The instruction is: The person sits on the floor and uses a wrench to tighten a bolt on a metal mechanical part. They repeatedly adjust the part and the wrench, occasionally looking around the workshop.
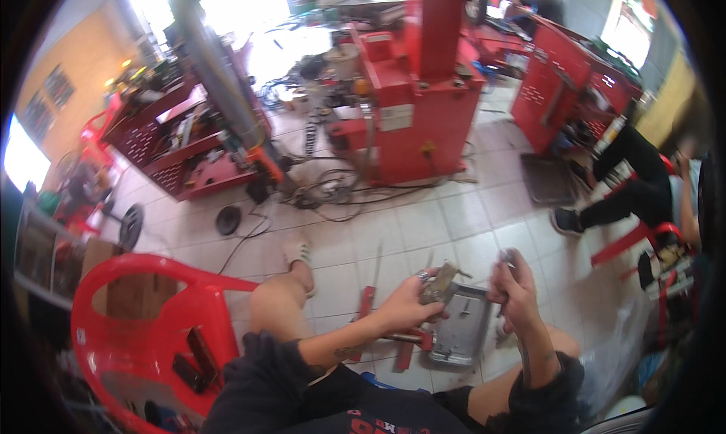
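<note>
Above a grey tray (457, 334) on the tiled floor (423, 226), the left hand (408, 307) clamps its fingers on a half-hidden metal part (442, 284); the right hand's (517, 292) fingers pinch a blurred object (509, 257). Beyond stands a red machine (412, 135).

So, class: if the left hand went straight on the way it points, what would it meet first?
Probably the right hand, with the metal part in the left hand leading; the tray seems to lie below that line, though depth is unclear.
</note>
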{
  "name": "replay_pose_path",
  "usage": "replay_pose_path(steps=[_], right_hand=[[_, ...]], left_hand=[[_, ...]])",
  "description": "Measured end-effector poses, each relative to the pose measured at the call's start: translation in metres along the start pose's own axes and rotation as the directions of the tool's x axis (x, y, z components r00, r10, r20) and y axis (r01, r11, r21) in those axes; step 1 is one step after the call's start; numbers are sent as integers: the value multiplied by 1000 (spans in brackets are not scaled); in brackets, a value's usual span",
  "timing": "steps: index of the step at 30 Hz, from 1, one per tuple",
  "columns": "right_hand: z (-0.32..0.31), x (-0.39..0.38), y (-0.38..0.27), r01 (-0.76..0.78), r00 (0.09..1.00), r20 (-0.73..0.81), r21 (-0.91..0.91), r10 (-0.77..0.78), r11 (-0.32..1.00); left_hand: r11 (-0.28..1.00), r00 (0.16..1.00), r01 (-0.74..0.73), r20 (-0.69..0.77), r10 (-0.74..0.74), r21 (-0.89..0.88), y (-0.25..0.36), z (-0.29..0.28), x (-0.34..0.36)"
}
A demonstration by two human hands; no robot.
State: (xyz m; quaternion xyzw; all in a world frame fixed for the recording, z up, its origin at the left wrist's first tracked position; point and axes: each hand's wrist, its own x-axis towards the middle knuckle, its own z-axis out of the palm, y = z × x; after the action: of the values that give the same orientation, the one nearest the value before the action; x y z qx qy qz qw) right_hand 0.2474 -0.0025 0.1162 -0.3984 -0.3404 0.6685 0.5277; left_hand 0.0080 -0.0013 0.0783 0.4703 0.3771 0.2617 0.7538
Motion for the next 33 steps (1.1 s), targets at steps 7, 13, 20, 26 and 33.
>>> replay_pose_path(steps=[7, 13, 20, 26, 33], right_hand=[[20, 1, 56, -71, 996, -78, -598, 30, 799], [19, -1, 66, -315, 949, -99, -328, 299, 891], [28, 1, 68, 28, 963, -182, -674, -201, 739], [36, -10, 58, 151, 976, 22, -792, -219, 591], [34, -7, 59, 400, 909, 307, -833, -282, 382]], left_hand=[[943, 987, -61, -158, 9, -328, -26, -1, 14], [932, 995, -81, -87, 53, -353, -30, -2, 19], [884, 996, -79, -73, 51, -460, -31, -3, 15], [925, 995, -86, -72, 64, -370, -38, -3, 21], [926, 992, -74, -122, 31, -370, -45, -1, 19]])
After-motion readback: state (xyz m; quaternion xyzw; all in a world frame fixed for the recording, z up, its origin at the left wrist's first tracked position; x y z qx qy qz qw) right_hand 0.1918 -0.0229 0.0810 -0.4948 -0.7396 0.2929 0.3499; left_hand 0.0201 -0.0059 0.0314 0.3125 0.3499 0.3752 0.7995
